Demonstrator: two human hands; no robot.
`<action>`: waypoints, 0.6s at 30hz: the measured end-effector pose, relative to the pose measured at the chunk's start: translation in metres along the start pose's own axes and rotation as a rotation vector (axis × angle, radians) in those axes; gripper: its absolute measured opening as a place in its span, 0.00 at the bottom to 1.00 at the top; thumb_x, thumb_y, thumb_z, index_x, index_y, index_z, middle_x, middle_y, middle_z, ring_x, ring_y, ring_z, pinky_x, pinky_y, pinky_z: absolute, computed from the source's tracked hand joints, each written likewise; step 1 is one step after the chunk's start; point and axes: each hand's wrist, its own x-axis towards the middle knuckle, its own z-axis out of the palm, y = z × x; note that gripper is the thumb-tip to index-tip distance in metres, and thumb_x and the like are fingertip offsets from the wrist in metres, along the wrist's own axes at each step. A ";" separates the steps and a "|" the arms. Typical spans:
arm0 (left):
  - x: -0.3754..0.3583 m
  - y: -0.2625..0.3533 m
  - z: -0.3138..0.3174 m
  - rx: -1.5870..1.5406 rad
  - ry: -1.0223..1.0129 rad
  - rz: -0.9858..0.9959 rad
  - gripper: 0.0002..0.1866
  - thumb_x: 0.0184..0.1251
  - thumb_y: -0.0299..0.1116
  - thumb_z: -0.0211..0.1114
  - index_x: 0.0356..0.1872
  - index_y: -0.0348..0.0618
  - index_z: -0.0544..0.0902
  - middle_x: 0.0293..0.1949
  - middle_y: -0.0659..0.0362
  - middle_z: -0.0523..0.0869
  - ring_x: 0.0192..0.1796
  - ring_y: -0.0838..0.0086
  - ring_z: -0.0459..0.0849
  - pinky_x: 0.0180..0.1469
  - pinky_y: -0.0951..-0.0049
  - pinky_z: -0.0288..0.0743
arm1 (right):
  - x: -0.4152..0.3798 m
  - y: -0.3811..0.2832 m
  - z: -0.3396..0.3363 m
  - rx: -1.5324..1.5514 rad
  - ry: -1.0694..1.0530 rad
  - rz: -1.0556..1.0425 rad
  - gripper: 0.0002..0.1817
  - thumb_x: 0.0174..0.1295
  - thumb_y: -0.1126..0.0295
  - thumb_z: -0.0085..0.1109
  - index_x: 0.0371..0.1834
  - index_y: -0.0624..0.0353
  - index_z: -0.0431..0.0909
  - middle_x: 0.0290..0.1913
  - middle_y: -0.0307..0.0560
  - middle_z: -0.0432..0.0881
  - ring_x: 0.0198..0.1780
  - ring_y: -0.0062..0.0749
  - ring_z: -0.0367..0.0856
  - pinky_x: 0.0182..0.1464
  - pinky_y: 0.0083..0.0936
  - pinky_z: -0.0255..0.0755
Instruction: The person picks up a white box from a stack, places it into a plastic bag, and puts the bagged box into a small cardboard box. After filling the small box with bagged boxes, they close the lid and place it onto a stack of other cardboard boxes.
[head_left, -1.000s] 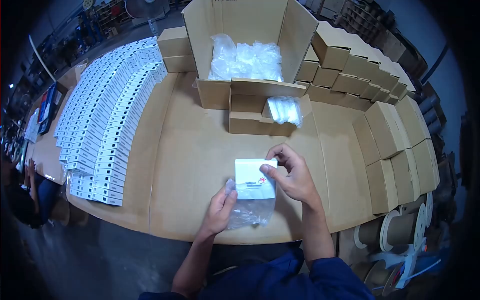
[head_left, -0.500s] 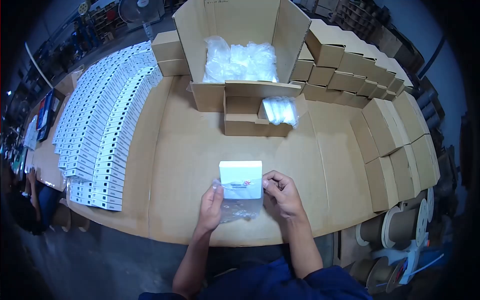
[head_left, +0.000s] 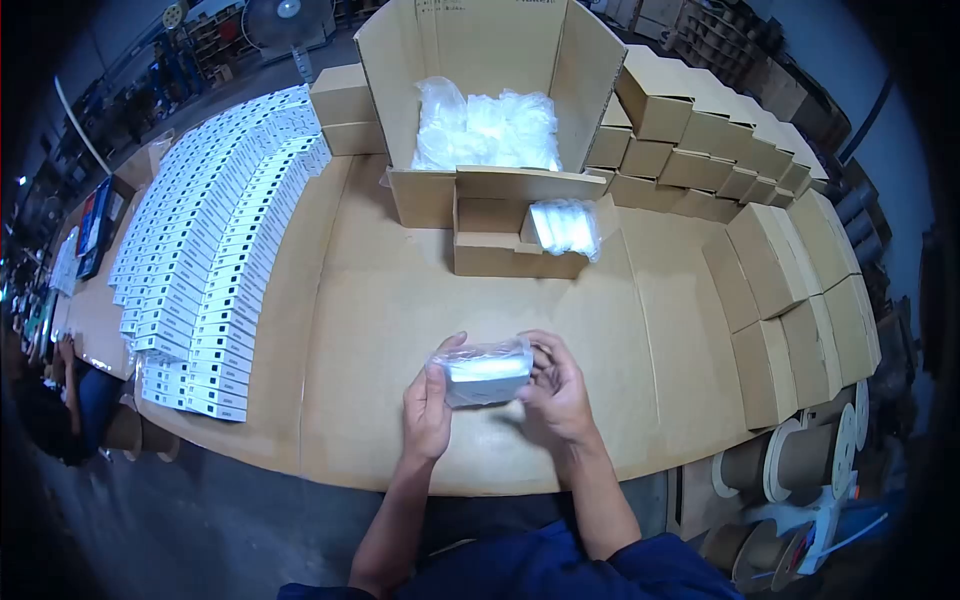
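Note:
Between my two hands is a small white box [head_left: 487,376] in a clear plastic bag, tilted so that a narrow side faces me. My left hand [head_left: 429,408] grips its left end, thumb on the near side. At the right end, my right hand [head_left: 556,390] holds it with curled fingers and thumb. Beyond them stands an open cardboard carton [head_left: 515,262] with several bagged white boxes [head_left: 565,228] at its right end. Behind that, a large carton [head_left: 420,200] contains a heap of clear plastic bags [head_left: 485,130].
Long rows of white boxes [head_left: 200,250] line the table's left side. Closed brown cartons [head_left: 790,290] are stacked along the right and back right. Cable spools [head_left: 800,455] stand below the right edge. Another person's arm [head_left: 70,385] shows at far left.
The white box has gone from partly covered by the bag, top face up, to tilted and wrapped within it. Both hands now grip its ends.

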 end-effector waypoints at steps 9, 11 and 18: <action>0.001 -0.003 0.003 0.118 0.009 -0.044 0.20 0.86 0.34 0.57 0.68 0.32 0.77 0.55 0.53 0.85 0.61 0.69 0.83 0.69 0.66 0.75 | 0.000 0.013 -0.005 -0.234 0.045 -0.034 0.15 0.67 0.85 0.66 0.56 0.68 0.81 0.57 0.50 0.86 0.55 0.28 0.84 0.57 0.25 0.81; -0.002 -0.007 0.000 -0.015 0.030 -0.131 0.17 0.86 0.35 0.56 0.63 0.33 0.80 0.52 0.54 0.86 0.58 0.70 0.85 0.65 0.67 0.80 | 0.000 0.015 -0.010 -0.219 -0.009 -0.036 0.11 0.69 0.82 0.65 0.53 0.69 0.84 0.58 0.51 0.87 0.55 0.29 0.84 0.57 0.26 0.81; -0.002 -0.007 0.007 -0.052 0.190 -0.205 0.16 0.85 0.39 0.57 0.51 0.33 0.85 0.47 0.54 0.88 0.50 0.71 0.89 0.54 0.66 0.88 | 0.001 0.012 -0.002 -0.260 0.245 0.169 0.09 0.74 0.75 0.62 0.50 0.68 0.87 0.64 0.57 0.84 0.60 0.35 0.84 0.62 0.31 0.78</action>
